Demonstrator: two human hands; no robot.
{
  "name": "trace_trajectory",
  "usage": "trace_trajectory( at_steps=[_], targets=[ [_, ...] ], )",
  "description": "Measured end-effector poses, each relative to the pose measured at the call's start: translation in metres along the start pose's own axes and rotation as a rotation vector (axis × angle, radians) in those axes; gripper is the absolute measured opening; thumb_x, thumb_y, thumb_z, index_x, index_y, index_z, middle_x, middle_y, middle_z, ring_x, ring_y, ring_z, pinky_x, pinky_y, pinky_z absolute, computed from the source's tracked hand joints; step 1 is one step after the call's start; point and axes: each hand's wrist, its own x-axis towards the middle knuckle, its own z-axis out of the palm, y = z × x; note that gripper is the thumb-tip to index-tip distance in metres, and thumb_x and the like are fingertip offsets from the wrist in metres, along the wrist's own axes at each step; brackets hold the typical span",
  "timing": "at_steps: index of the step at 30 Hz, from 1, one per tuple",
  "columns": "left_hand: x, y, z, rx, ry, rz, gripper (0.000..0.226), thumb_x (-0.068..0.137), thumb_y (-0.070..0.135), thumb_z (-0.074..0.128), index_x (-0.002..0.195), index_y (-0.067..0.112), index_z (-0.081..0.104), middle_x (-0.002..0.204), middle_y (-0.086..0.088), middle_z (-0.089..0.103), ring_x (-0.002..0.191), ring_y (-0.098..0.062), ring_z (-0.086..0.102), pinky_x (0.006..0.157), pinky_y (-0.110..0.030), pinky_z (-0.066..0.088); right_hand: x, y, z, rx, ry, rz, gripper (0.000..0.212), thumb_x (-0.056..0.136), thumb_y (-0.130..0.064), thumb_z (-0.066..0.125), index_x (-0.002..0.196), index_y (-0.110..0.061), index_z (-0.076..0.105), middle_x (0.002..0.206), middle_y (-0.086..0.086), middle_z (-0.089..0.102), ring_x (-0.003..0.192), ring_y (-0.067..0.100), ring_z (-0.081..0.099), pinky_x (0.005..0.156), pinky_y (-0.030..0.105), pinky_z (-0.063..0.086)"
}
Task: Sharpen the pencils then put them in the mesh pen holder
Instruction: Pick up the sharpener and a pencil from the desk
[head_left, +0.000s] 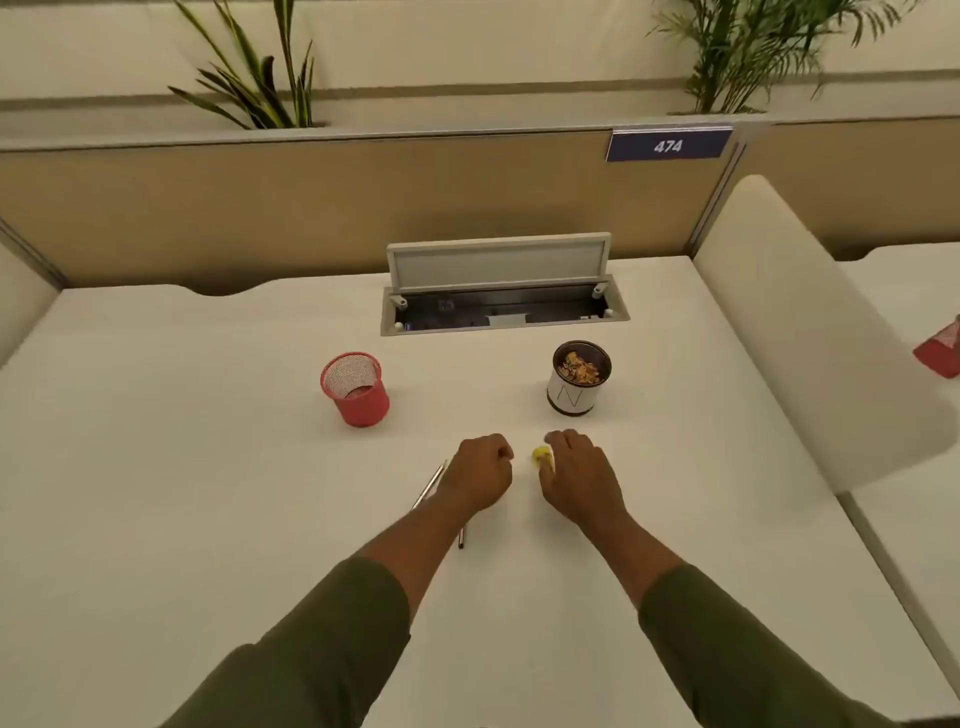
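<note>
Two hands rested near the middle of the white desk (156, 467). The left hand (480, 470) was curled loosely, its grip holding nothing I could make out, with the pencils (430, 486) lying partly under its wrist toward the near edge. The right hand (579, 475) had its grip pinched on a small yellow sharpener (542, 455). A red mesh pen holder (356, 388) stood upright toward the far edge on the left, well apart from the pencils.
</note>
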Motion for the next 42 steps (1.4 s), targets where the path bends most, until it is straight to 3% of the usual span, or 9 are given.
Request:
trace_trajectory(
  at_steps=[6,11,17,24,28,31,34,39,42],
  targets=[
    [0.007,0.006,0.014,-0.077,-0.015,-0.097,0.025,0.082,0.005,0.047,0.097,0.008,0.068,0.102,-0.009,0.069,0.095,-0.024,0.062,0.086,-0.032,0.05,-0.002,0.003,0.003,0.043,-0.09,0.116,0.038,0.089,-0.036,0.056,0.119,-0.013,0.051,0.108,0.007,0.059,0.091,0.024,0.057,0.075,0.035,0.05],
    [0.007,0.004,0.018,-0.147,-0.034,-0.178,0.023,0.083,0.008,0.049,0.099,0.006,0.066,0.101,-0.013,0.07,0.095,-0.028,0.065,0.087,-0.04,0.053,-0.004,0.003,0.007,0.1,-0.175,0.163,0.04,0.089,-0.029,0.057,0.123,-0.012,0.046,0.112,0.01,0.061,0.096,0.028,0.059,0.079,0.036,0.049],
    [-0.002,-0.007,0.014,-0.293,-0.03,-0.29,0.036,0.086,0.022,0.058,0.118,0.005,0.059,0.118,-0.015,0.064,0.106,-0.032,0.063,0.094,-0.048,0.05,-0.007,-0.006,0.005,0.579,-0.258,0.223,0.04,0.092,-0.023,0.055,0.131,-0.017,0.046,0.117,0.009,0.064,0.094,0.022,0.063,0.08,0.036,0.054],
    [-0.023,-0.022,-0.008,-0.433,0.009,-0.252,0.031,0.081,0.028,0.068,0.109,0.015,0.066,0.098,-0.007,0.071,0.09,-0.025,0.069,0.072,-0.047,0.059,-0.017,-0.037,-0.002,0.811,-0.261,0.138,0.038,0.093,-0.016,0.055,0.13,-0.023,0.046,0.112,0.005,0.067,0.091,0.014,0.067,0.075,0.026,0.054],
    [-0.033,-0.031,-0.021,-0.45,0.069,-0.199,0.024,0.079,0.025,0.071,0.099,0.012,0.067,0.094,-0.009,0.072,0.089,-0.025,0.069,0.073,-0.05,0.059,-0.017,-0.058,-0.005,0.841,-0.263,0.074,0.038,0.093,-0.013,0.054,0.129,-0.023,0.046,0.112,0.004,0.068,0.093,0.013,0.068,0.076,0.022,0.052],
    [-0.038,-0.041,-0.03,-0.409,0.153,-0.177,0.029,0.072,0.025,0.078,0.091,0.009,0.064,0.093,-0.007,0.07,0.088,-0.021,0.068,0.076,-0.042,0.057,-0.017,-0.073,-0.005,0.81,-0.216,0.005,0.038,0.093,-0.011,0.054,0.129,-0.023,0.05,0.115,-0.001,0.065,0.096,0.009,0.064,0.076,0.011,0.047],
    [-0.043,-0.05,-0.036,-0.327,0.23,-0.117,0.033,0.067,0.029,0.082,0.085,0.012,0.061,0.085,0.001,0.068,0.081,-0.013,0.064,0.066,-0.021,0.048,-0.015,-0.086,-0.004,0.798,-0.165,-0.028,0.04,0.089,-0.003,0.052,0.127,-0.016,0.055,0.119,0.001,0.062,0.103,0.011,0.059,0.08,0.01,0.044],
    [-0.052,-0.061,-0.046,-0.242,0.294,-0.072,0.035,0.063,0.033,0.082,0.082,0.017,0.059,0.081,0.004,0.067,0.077,-0.012,0.062,0.065,-0.025,0.047,-0.008,-0.103,-0.01,0.801,-0.192,0.043,0.03,0.091,-0.021,0.055,0.121,-0.023,0.059,0.109,-0.003,0.065,0.084,0.006,0.063,0.067,0.009,0.043],
    [-0.055,-0.062,-0.05,-0.18,0.328,-0.043,0.028,0.066,0.029,0.079,0.084,0.018,0.06,0.084,0.002,0.064,0.078,-0.014,0.06,0.06,-0.022,0.043,-0.003,-0.114,-0.015,0.759,-0.16,0.039,0.027,0.088,-0.034,0.061,0.112,-0.022,0.064,0.101,-0.005,0.068,0.082,0.006,0.065,0.069,0.017,0.05]
  ],
)
